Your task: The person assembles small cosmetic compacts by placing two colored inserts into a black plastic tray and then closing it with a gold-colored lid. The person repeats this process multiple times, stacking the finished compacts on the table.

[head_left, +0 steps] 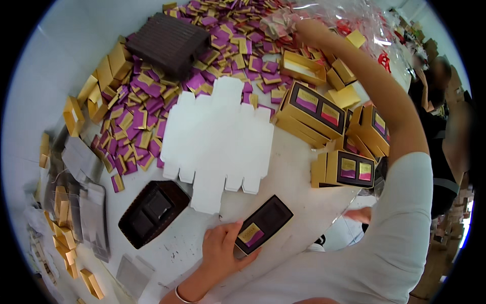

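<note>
My left hand (221, 252) grips the near left end of a small rectangular box (278, 205) with a dark two-compartment insert, its thumb and fingers on either side. One gold-and-purple wrapped square (251, 237) lies in the box's near compartment; the far one holds none. Stretched far across the table, my right hand (310, 33) is at clear plastic packaging (278, 24) beside the heap of wrapped squares (228, 43). Its fingertips are blurred, so what they touch is uncertain. Left of the held box sits a stack of dark plastic inserts (152, 210).
A white unfolded carton (217, 137) covers the table's middle. Filled gold boxes (314, 114) stand at the right, with open gold box sleeves (304, 67) behind them. A dark ribbed stack (169, 43) rests on the heap. Clear plastic lids (93, 218) lie left. Other people (435, 86) are at far right.
</note>
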Available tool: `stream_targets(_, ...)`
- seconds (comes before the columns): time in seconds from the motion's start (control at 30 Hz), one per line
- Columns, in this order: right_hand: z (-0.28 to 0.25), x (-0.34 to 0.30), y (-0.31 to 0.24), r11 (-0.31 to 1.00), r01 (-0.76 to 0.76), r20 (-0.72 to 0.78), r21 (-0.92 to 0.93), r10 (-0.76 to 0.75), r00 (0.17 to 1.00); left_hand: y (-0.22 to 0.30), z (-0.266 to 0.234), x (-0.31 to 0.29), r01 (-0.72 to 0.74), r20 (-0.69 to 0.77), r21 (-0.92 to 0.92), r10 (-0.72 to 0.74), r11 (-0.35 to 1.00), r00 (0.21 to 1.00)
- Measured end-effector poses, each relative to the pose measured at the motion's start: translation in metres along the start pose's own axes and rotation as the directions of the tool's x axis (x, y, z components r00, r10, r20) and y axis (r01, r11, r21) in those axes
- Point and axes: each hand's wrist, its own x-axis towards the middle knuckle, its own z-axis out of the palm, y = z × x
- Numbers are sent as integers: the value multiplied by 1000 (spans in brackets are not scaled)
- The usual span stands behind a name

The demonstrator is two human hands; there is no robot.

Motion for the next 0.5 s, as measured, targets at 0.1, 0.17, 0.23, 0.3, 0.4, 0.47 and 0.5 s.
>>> stream_targets(0.1,-32,-17,7,848,-172,67,501,160,985,1,0,7,-40,-29,15,41,999,999)
stream_targets(0.17,-39,-33,8,828,-117,-10,548,146,989,-3,2,8,-82,-40,31,83,996,996)
stream_targets(0.23,-50,-60,-11,780,-104,-51,617,171,984,-2,3,7,-100,-51,51,102,994,993)
stream_targets(0.3,-74,-75,-31,751,-80,1,655,105,994,-3,4,7,-100,-63,67,105,993,993)
stream_targets(0.4,-99,-96,-48,810,41,-49,584,-15,999,-4,5,6,-100,-68,93,107,991,992)
stream_targets(0.47,-104,-95,-48,837,181,-94,516,-154,984,-3,7,5,-103,-85,98,112,990,990)
stream_targets(0.5,-103,-100,-52,899,78,18,430,-95,995,-3,7,3,-104,-92,105,114,989,989)
